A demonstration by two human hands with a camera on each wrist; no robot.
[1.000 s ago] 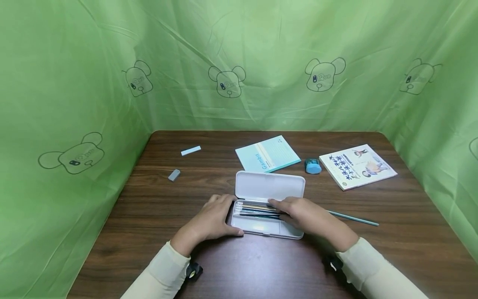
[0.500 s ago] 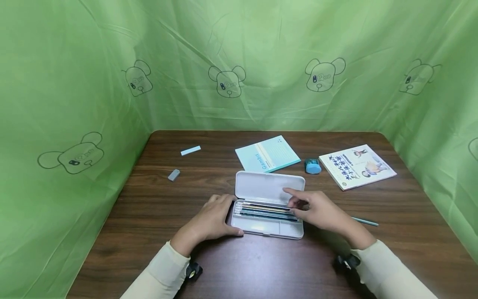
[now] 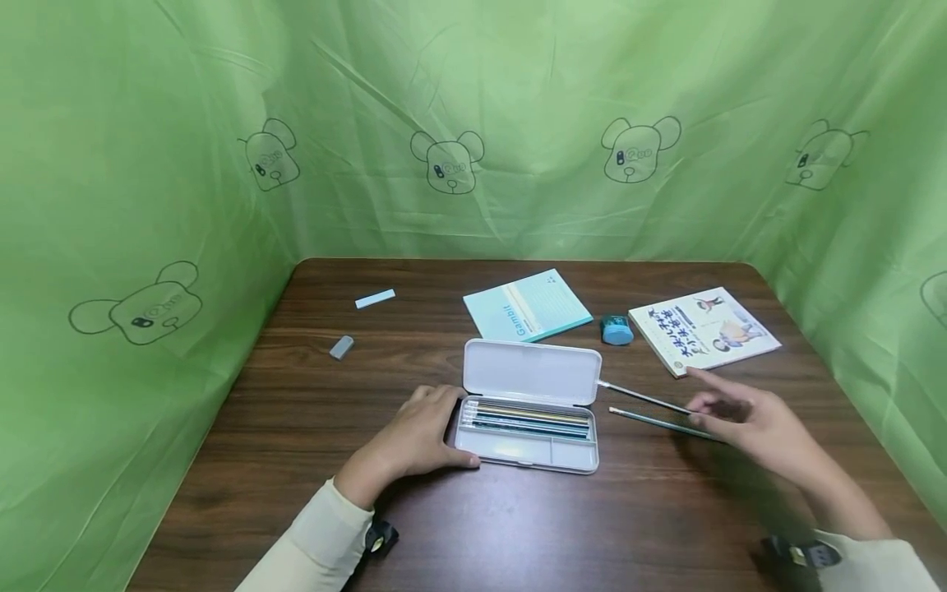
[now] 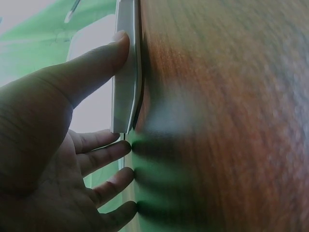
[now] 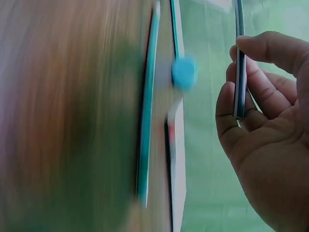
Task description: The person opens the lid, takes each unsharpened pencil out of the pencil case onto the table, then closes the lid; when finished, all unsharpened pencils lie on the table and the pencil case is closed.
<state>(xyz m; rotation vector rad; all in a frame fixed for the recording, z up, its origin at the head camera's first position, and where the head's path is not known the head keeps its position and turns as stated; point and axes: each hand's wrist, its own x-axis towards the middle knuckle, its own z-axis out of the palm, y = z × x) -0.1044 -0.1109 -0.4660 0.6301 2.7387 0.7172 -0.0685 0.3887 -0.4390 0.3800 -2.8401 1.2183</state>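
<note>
A white pencil case [image 3: 503, 446] lies with its lid raised, several pencils [image 3: 528, 417] side by side inside. My left hand [image 3: 414, 436] holds its left end, thumb along the front wall and fingers around the far corner; in the left wrist view the thumb [image 4: 99, 63] presses the case's side [image 4: 125, 87]. My right hand [image 3: 747, 415] pinches a dark pencil [image 3: 644, 397] between thumb and fingers, above the table to the right of the case. Beneath it a teal pencil [image 3: 658, 422] lies on the table, partly covered by the hand in the head view.
Behind the case lies a light blue notebook [image 3: 528, 306]. A blue sharpener-like object [image 3: 616, 330] stands beside a white book [image 3: 703, 329]. At the left are a grey eraser [image 3: 342, 347] and a pale blue strip [image 3: 375, 298]. Green cloth [image 3: 518, 205] surrounds the wooden table [image 3: 518, 526].
My right hand has lifted a pencil out of the case and carried it to the right, over the teal pencil. My left hand has stayed at the case.
</note>
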